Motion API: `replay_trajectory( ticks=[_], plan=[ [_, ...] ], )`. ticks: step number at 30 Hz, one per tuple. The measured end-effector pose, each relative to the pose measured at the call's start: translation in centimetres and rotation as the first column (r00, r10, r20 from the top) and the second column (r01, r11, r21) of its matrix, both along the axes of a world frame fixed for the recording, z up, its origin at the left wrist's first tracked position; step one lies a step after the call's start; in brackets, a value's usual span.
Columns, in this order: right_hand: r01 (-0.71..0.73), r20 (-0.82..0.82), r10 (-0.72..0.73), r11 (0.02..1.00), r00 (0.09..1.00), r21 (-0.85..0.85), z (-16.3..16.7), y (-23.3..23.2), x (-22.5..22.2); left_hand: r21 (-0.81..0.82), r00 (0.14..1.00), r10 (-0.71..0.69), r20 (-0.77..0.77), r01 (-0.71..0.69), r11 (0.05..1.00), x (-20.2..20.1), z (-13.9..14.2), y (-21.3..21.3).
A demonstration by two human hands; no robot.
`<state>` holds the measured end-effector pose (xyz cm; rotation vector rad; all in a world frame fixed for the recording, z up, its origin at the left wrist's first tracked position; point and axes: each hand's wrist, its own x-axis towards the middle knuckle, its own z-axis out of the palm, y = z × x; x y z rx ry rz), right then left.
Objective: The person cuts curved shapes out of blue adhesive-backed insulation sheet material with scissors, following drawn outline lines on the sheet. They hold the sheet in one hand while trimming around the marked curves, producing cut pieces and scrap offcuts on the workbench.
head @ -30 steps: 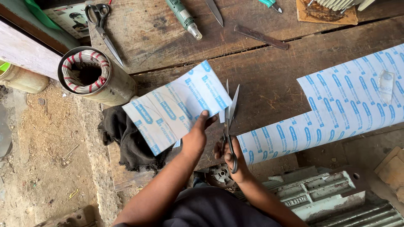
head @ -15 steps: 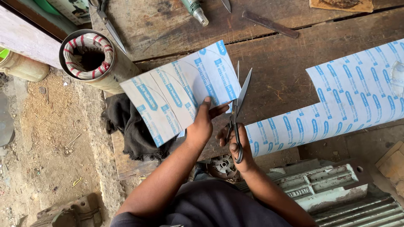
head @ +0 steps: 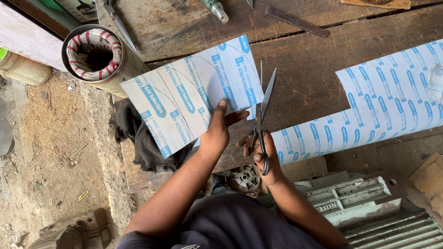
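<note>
Pointing away, open scissors (head: 264,108) gripped by right hand (head: 264,154); left hand (head: 217,131) pinching sheet (head: 194,92).

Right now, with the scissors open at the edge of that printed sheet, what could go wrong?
1. The left hand pinches the printed sheet right beside the open blades of the scissors; its fingertips could get nicked.
2. The sheet is held in the air by one corner, so it may flex and the cut could wander off the curved line drawn on it.
3. The right hand works close to the workbench edge; a dropped offcut could fall to the dirty floor.
</note>
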<state>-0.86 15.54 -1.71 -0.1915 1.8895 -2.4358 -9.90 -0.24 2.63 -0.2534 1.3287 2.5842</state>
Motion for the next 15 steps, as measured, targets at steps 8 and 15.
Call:
replay_trajectory(
  ticks=[8, 15],
  plan=[
    [-0.002, 0.004, 0.002, 1.000, 1.000, 0.009, 0.08, -0.23, -0.17, -0.015, 0.998, 0.036, -0.046, -0.036, 0.999, 0.10, 0.15, 0.31],
    [-0.008, -0.011, 0.008, 1.000, 1.000, -0.002, -0.02, -0.34, -0.43, -0.052, 0.999, 0.037, -0.029, -0.039, 0.998, 0.09, 0.45, 0.37]
  ],
)
